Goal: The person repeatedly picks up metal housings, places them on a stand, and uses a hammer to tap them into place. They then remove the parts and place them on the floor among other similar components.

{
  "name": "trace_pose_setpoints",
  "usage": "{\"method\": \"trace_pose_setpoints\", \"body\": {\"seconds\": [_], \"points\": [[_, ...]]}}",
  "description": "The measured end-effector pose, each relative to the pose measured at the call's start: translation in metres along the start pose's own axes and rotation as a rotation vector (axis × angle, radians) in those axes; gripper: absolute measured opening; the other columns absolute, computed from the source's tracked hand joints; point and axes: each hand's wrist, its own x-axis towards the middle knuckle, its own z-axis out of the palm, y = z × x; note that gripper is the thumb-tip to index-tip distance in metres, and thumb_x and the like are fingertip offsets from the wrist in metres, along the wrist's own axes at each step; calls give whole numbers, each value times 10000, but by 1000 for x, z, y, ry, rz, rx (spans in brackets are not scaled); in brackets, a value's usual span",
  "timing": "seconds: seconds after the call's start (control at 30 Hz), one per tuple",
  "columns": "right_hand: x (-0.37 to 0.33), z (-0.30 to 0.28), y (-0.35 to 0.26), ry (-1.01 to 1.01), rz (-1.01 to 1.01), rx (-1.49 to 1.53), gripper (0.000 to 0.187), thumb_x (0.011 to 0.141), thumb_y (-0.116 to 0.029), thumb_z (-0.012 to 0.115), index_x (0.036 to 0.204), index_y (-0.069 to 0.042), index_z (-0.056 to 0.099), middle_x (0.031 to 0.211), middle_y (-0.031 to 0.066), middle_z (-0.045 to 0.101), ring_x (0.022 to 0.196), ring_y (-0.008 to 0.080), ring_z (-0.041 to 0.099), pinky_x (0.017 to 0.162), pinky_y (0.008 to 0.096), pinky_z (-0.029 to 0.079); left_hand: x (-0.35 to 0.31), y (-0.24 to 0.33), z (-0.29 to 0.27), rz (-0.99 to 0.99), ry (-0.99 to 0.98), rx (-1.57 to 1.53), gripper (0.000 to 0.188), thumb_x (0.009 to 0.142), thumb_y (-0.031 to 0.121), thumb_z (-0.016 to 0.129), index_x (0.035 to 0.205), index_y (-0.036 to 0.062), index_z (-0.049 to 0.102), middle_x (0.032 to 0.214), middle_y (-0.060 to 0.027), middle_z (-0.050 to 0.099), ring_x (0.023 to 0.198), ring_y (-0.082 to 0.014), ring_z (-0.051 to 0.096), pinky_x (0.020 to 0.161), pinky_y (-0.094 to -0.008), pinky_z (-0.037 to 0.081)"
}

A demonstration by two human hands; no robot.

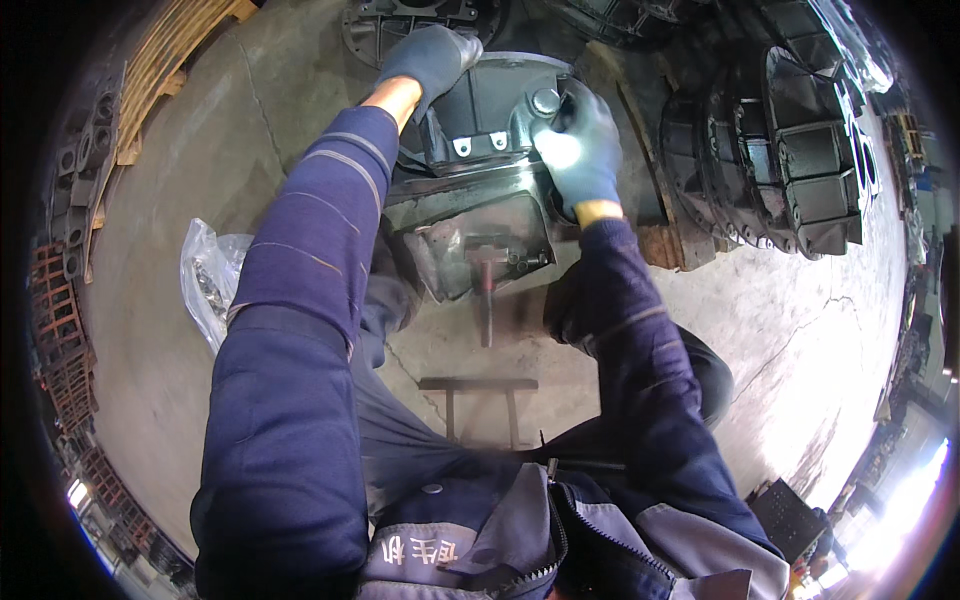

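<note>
Wooden pallet (165,65), slatted, at the far left edge of the concrete floor (180,175). Clear plastic bag (205,275), small contents, nearer along that edge. Left hand (430,68), grey glove, fingers curled at the upper left corner of the housing – whether clamped, cannot tell. Metal tray (437,250), dark and worn, just on the person's side of the housing. Low frame (478,384), one bar and two legs, nearer the person. Hammer (487,300), head on the tray, handle over its near edge. Housing (485,105), dark metal, between both hands. Small round parts (525,261), at the tray's near right corner. Right hand (585,155), gloved, thumb and fingers apart at the housing's right side beside a round plug (545,101); grip cannot be told. Ribbed castings (815,165), dark, in a row toward the floor's far right corner
</note>
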Motion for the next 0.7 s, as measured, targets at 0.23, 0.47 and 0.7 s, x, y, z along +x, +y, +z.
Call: {"method": "trace_pose_setpoints", "body": {"seconds": [0.23,0.47,0.7], "points": [[53,-32,-30,-288,60,-172,423,792,-394,758,1071,-77,752,1009,195,753,956,356,735,846,421,577,5,-8,8,-26,4,-80,507,968,480,526,1145,64,755,1214,-241,696,1166,-419,654,996,-484,504],[-31,-39,16,-115,604,904,292,783,-86,843,1011,36,705,884,51,733,769,115,672,712,279,563,0,-4,6,-30,46,-88,485,971,445,489,1067,48,749,1142,-254,693,1089,-449,656,927,-508,506],[-164,43,91,-343,767,421,291,836,-219,763,1032,-7,730,958,153,776,861,263,744,771,389,577,-10,8,-11,-54,-24,-71,505,963,435,455,1054,30,743,1074,-276,695,1036,-470,663,891,-502,507]]}}
